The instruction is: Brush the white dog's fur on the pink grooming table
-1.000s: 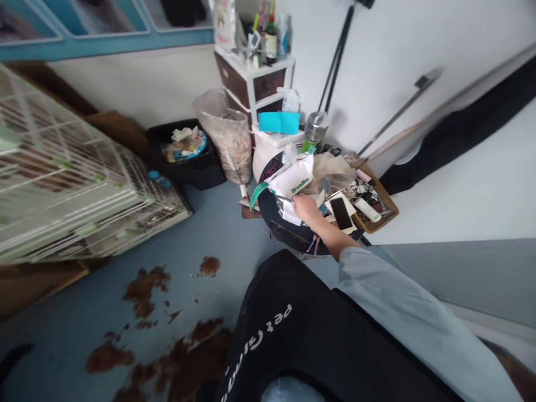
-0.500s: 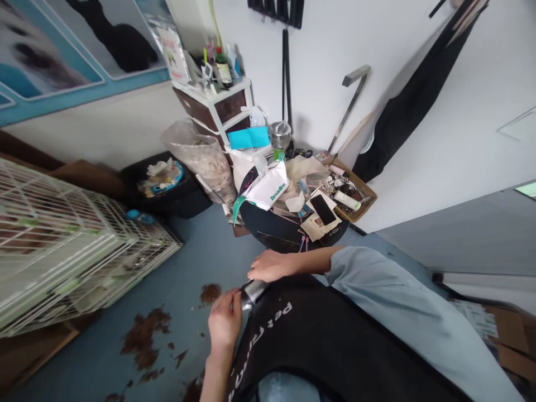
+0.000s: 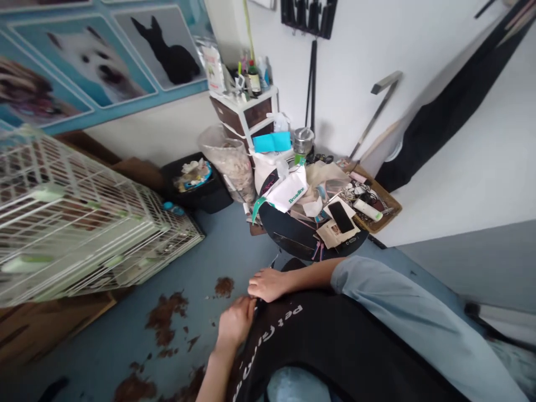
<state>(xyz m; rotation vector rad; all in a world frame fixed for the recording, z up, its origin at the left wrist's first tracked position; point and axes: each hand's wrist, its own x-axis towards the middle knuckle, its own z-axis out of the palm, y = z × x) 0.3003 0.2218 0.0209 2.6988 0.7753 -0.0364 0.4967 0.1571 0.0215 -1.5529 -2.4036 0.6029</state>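
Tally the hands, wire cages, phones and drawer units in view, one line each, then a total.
Hands: 2, the left hand and the right hand
wire cage: 1
phone: 1
drawer unit: 1
Total: 5

Black apron (image 3: 335,346), white lettering; blue floor (image 3: 226,251); white cage (image 3: 84,223).

Bright, even; edges warped (slight blur).

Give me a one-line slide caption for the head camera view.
Both hands, left hand and right hand, meet at the black apron edge above fur clumps.
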